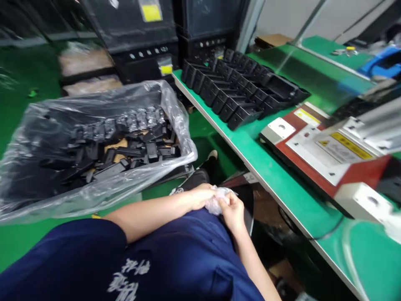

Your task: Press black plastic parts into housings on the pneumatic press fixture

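Green tabletop, edge running diagonally from upper left to lower right. Stacked black trays at far end, near the edge. Red-and-white fixture with yellow labels just beside them, nearer. Black cable trailing over the front edge. Blue item at far right, blurred.

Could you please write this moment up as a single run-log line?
left hand: grips crumpled clear plastic | right hand: pinches same plastic | place: over lap | nearby: lined bin of black parts, black trays on green bench
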`<state>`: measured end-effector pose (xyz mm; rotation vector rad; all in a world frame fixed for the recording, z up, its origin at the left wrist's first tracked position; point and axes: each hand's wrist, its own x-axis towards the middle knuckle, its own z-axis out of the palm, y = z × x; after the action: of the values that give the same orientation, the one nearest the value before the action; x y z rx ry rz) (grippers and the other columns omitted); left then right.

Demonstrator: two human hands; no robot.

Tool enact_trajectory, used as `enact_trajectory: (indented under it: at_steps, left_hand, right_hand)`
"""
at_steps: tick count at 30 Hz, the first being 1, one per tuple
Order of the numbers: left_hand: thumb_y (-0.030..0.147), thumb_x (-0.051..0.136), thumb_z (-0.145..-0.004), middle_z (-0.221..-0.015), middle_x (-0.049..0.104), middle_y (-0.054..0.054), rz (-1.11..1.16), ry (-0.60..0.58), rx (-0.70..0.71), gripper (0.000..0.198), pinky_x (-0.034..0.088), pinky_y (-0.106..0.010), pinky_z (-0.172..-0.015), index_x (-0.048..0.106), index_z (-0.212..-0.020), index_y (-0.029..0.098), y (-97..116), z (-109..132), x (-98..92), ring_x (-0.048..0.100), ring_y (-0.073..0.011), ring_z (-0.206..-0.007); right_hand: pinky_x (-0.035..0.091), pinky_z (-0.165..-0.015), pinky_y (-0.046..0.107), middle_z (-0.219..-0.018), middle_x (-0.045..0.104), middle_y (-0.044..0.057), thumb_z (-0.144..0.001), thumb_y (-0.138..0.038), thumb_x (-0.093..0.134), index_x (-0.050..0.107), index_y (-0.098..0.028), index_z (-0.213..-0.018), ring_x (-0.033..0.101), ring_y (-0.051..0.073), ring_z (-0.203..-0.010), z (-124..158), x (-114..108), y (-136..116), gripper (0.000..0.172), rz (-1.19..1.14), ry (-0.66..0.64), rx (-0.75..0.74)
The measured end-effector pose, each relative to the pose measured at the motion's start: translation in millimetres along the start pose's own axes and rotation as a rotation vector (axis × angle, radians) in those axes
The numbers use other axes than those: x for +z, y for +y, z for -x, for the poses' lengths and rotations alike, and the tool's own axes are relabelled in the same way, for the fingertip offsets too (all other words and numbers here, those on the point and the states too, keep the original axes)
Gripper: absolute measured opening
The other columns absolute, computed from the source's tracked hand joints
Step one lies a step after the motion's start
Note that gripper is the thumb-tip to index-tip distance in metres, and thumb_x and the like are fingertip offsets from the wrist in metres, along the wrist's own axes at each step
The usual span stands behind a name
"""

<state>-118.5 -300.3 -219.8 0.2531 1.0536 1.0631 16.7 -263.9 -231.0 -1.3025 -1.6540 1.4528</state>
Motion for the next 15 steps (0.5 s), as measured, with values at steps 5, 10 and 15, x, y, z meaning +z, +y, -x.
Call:
enact_trajectory:
  at_steps: [5, 10, 15]
  left_hand:
    - [0.024, 0.071, -0.069, -0.098, 0.069, -0.01, 0.045, -0.148, -0.051, 0.029, 0.048, -0.033, -0.088, 0.065, -0.095, 0.012, 19.9, 22.1, 2.2, 0.064, -0.021, -0.096]
    - [0.022, 0.072, -0.059, -0.075, 0.063, -0.003, -0.259, -0.032, 0.125, 0.032, 0.048, -0.03, -0.067, 0.057, -0.086, 0.014, 7.7, 20.9, 3.1, 0.06, -0.0148, -0.067]
    - [0.01, 0.065, -0.052, -0.057, 0.046, 0.006, -0.528, 0.074, 0.265, 0.024, 0.031, -0.023, -0.054, 0.045, -0.063, 0.017, 2.0, 12.9, 3.1, 0.041, -0.0082, -0.054]
  right_hand:
    - [0.024, -0.047, 0.022, -0.051, 0.029, -0.008, -0.062, -0.032, 0.056, 0.027, -0.024, -0.053, 0.025, 0.008, -0.05, -5.6, -10.0, 4.5, 0.032, -0.149, 0.106, 0.02]
    - [0.024, -0.048, 0.022, -0.054, 0.031, -0.008, -0.062, -0.026, 0.058, 0.028, -0.023, -0.054, 0.025, 0.008, -0.051, 0.3, -8.4, 2.4, 0.031, -0.284, 0.065, 0.006]
    - [0.024, -0.048, 0.022, -0.056, 0.032, -0.007, -0.067, -0.027, 0.058, 0.033, -0.023, -0.059, 0.026, 0.008, -0.051, 11.3, -6.6, -0.4, 0.027, -0.365, -0.044, 0.026]
